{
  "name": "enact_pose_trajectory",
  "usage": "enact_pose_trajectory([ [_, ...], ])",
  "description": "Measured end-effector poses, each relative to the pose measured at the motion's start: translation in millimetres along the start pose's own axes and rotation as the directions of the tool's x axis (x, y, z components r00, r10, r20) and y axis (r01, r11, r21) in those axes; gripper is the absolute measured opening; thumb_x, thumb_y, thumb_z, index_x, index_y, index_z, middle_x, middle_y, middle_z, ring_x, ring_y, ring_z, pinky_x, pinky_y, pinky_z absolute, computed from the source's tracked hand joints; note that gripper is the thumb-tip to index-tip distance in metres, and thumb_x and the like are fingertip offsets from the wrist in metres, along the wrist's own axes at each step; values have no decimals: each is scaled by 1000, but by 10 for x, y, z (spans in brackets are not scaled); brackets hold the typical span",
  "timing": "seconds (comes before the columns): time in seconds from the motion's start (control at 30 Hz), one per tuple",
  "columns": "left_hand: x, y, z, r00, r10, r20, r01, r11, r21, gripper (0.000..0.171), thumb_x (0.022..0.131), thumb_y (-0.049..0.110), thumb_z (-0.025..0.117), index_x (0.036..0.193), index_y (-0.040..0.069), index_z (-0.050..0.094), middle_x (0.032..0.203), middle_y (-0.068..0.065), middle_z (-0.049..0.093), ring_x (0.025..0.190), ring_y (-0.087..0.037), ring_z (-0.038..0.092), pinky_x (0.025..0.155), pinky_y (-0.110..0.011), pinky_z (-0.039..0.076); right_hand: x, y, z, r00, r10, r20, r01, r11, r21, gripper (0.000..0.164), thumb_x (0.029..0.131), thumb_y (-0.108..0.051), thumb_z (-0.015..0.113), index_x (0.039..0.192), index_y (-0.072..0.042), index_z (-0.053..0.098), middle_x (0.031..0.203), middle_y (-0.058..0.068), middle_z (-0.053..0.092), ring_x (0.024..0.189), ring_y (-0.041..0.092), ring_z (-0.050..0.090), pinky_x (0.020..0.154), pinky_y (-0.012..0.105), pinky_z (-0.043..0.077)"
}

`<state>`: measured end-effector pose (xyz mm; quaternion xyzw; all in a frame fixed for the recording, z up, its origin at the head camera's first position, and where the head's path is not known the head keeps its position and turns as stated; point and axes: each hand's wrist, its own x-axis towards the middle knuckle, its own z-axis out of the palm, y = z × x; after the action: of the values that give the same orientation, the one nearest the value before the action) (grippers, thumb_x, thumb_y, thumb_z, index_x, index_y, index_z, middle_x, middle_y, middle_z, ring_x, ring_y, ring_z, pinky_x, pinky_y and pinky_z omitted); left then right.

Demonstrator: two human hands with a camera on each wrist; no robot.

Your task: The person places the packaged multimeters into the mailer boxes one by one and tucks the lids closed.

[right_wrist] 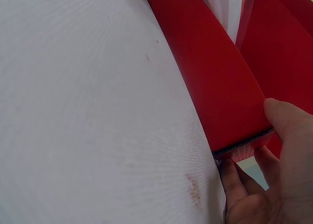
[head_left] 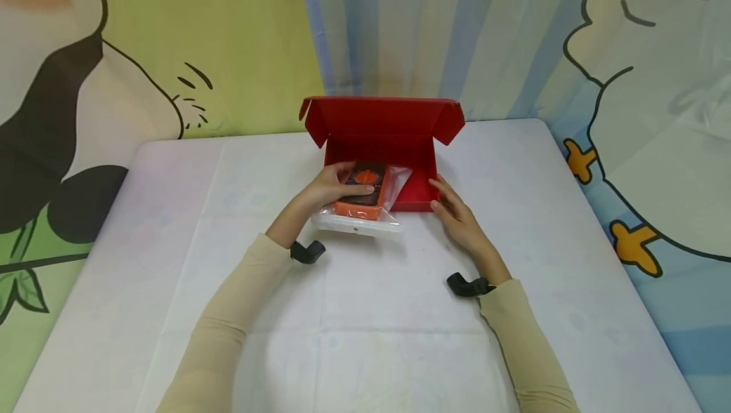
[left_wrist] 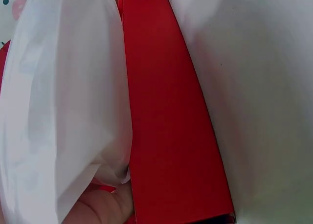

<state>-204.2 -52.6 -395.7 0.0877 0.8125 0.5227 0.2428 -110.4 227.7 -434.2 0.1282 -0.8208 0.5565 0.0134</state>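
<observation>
An orange and black multimeter [head_left: 367,186] in a zip plastic bag [head_left: 356,227] is in my left hand [head_left: 337,186], over the left part of an open red cardboard box [head_left: 415,197]. My left thumb lies across the front of the meter. The bag's white end hangs past the box's front wall and fills much of the left wrist view. My right hand [head_left: 454,213] grips the front right corner of the box. In the right wrist view its thumb [right_wrist: 281,111] sits at the rim while the other fingers touch the outer side wall.
The box lid [head_left: 379,115] stands raised at the back, its side flaps spread. A white cloth [head_left: 365,362] covers the table. Printed cartoon curtains [head_left: 411,26] hang behind and at the sides. Dark wrist cameras [head_left: 307,252] are worn on both wrists.
</observation>
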Motion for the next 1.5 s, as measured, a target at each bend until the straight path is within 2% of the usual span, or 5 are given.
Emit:
enact_pose_trajectory([
  [0.53, 132, 61, -49, 996, 20, 86, -24, 999, 46, 76, 75, 31, 77, 138, 7, 42, 136, -7, 43, 121, -22, 37, 103, -39, 31, -16, 24, -15, 1000, -29, 1, 29, 999, 15, 48, 93, -2, 50, 139, 0, 36, 151, 12, 19, 136, 26, 21, 106, 43, 24],
  [0.87, 260, 131, -101, 973, 85, 215, -109, 989, 104, 73, 75, 31, 77, 136, 7, 45, 133, -5, 46, 120, -20, 38, 102, -40, 32, -20, 31, -18, 1000, -8, -7, 9, 1000, 17, 46, 94, -5, 50, 138, -1, 38, 151, 10, 19, 137, 22, 19, 107, 45, 22],
  [1.17, 350, 167, -116, 969, 97, 228, -135, 978, 157, 71, 76, 29, 75, 135, 5, 45, 136, -7, 43, 125, -22, 35, 105, -44, 27, -6, 37, 4, 1000, -26, -8, 26, 1000, 8, 46, 93, -4, 51, 138, 0, 39, 151, 12, 21, 137, 21, 20, 107, 42, 24],
  [1.33, 387, 195, -94, 966, 107, 235, -155, 968, 197, 65, 78, 29, 73, 134, 7, 48, 133, -7, 45, 122, -23, 36, 103, -44, 30, -6, 39, 5, 1000, -27, -8, 27, 1000, 8, 46, 93, -4, 51, 138, -2, 39, 150, 13, 21, 137, 22, 19, 107, 43, 24],
  [1.5, 334, 300, -44, 951, 147, 273, -219, 942, 256, 63, 82, 29, 69, 136, 6, 44, 135, -10, 43, 123, -25, 36, 103, -45, 30, -3, 53, -18, 999, -31, -15, 31, 1000, 3, 46, 93, -4, 51, 138, -3, 40, 151, 12, 21, 137, 22, 20, 106, 43, 25],
])
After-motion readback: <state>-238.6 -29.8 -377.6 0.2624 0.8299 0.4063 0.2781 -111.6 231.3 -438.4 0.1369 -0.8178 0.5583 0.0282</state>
